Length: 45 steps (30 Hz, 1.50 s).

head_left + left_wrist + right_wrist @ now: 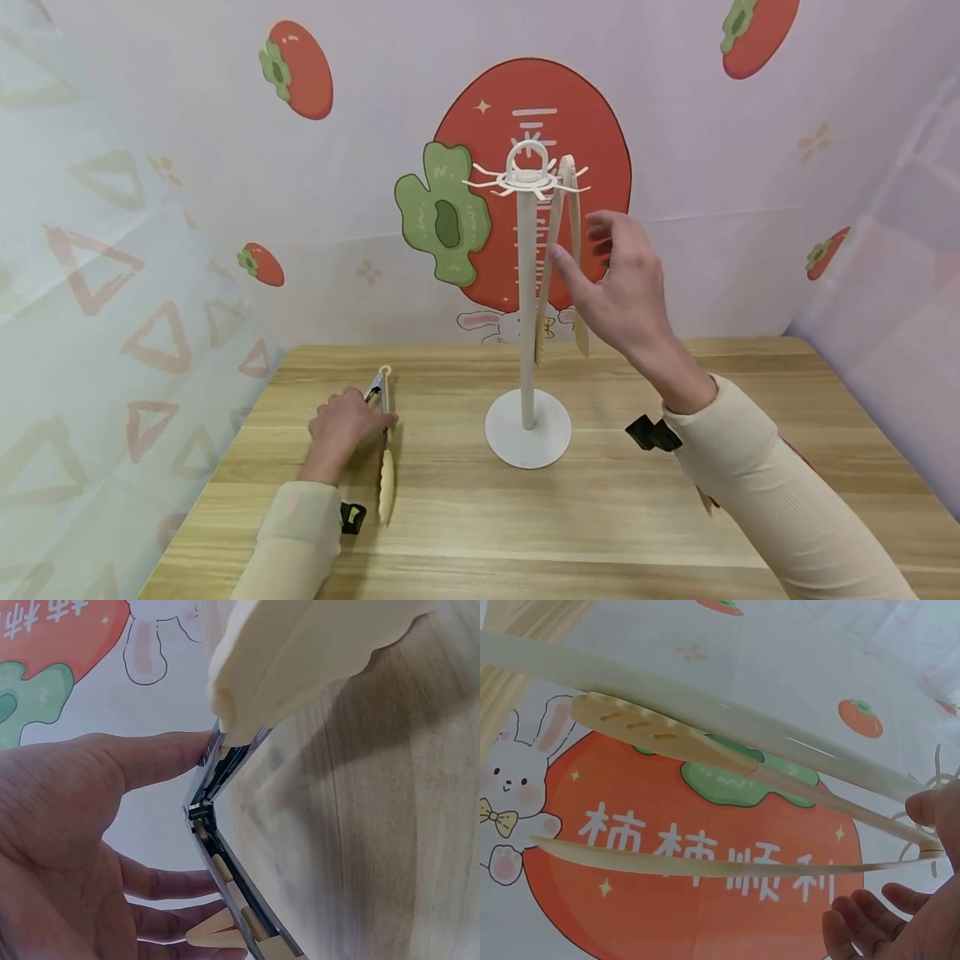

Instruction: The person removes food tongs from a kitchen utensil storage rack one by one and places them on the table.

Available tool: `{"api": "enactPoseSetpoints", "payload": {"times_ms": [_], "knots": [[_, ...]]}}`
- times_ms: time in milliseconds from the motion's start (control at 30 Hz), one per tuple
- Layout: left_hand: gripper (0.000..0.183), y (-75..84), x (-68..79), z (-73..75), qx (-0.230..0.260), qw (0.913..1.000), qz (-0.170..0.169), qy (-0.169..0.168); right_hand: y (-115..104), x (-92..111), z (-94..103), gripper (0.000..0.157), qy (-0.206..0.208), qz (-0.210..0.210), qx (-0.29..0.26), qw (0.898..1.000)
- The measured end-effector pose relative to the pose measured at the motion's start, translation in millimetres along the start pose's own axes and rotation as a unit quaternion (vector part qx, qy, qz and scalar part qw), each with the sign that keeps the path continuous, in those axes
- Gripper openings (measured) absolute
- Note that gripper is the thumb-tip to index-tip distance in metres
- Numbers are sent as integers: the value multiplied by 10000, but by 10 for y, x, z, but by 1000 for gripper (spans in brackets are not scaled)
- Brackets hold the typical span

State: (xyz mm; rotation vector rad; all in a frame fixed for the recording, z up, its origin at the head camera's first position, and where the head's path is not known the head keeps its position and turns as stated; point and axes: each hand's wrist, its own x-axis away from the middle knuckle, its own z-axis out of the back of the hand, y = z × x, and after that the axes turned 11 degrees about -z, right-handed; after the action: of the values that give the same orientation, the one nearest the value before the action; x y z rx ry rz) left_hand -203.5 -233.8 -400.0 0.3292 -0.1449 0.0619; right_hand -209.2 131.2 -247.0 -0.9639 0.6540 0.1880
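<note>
At the left of the table, my left hand (pixel 348 421) holds metal tongs (pixel 387 483) with cream, scalloped tips. In the left wrist view the thumb presses one arm of these spread tongs (pixel 196 811), and the fingers lie along the other arm. A white hook stand (pixel 527 292) rises from a round base, with a ring of hooks at its top. Cream tongs (pixel 582 337) hang from a hook on its right side, slotted on one tip. Close beside them, my right hand (pixel 622 292) has its thumb and fingers apart, with nothing between them.
The wooden table (pixel 450 517) meets a wall sheet printed with red persimmons (pixel 600 125) just behind the stand. Partly hidden under the right sleeve lies a small brown and red thing (pixel 705 500), its kind unclear. Light sheets flank both sides.
</note>
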Motion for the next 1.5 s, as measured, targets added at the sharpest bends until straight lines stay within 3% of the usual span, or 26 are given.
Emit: {"api": "enactPoseSetpoints", "payload": {"times_ms": [1000, 1200, 1500], "knots": [[50, -11, 2, -73, -45, 9997, 102, -217, 4, -73, -91, 46, -38, 96, 139, 9999], [62, 46, 19, -3, -179, 9998, -94, 19, 12, -65, -97, 44, -71, 75, 187, 9998], [55, 225, 74, 121, -153, 9986, -421, 295, 70, -64, -138, 42, 17, 221, 458, 9987]]}}
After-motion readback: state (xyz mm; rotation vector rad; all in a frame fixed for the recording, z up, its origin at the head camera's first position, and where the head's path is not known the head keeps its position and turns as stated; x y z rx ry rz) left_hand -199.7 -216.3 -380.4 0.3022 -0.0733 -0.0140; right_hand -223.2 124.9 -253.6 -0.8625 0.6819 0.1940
